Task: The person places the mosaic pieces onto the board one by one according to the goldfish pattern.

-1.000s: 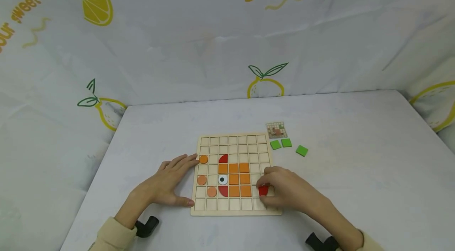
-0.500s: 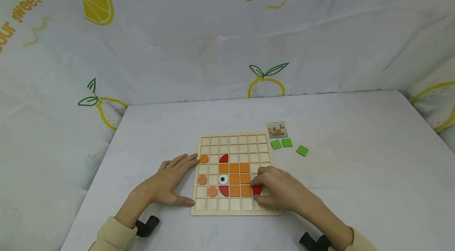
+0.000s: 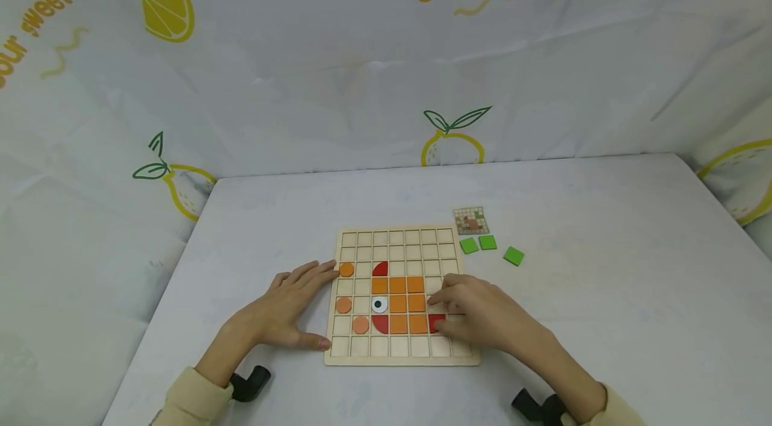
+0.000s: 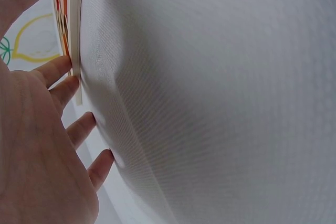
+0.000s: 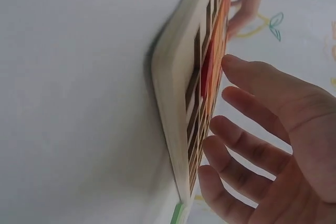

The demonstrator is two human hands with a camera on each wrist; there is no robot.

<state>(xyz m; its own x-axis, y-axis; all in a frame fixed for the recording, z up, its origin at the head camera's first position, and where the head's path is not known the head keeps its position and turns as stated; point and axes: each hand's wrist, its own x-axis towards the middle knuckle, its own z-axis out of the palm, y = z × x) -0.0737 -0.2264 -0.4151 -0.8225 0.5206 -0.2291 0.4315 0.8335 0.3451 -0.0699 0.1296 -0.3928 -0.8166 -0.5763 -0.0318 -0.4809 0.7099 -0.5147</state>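
Observation:
A square wooden grid board [image 3: 386, 361] lies on the white table with coloured pieces in its cells. My left hand [image 3: 280, 312] lies at the board's left side, fingers spread, thumb and fingertips right at its edge. On the right, my right hand [image 3: 482, 315] hovers over the board with thumb and index finger apart. Its thumb tip overlaps a red piece [image 3: 435, 319] sitting in a lower cell, right of the orange squares [image 3: 397, 303]. In the right wrist view, the bent fingers [image 5: 251, 142] stand off the red piece [image 5: 208, 72], with nothing pinched between them.
Three green square tiles [image 3: 487, 242] lie beside the board's upper right, below a small pattern card [image 3: 470, 220]. Orange discs [image 3: 344, 305], an eye disc [image 3: 379, 304] and two more red pieces [image 3: 380, 269] sit in cells at the left.
My right hand has carried the red piece left into the cell beside the orange squares, and its fingers have parted from it. The left hand has stayed put.

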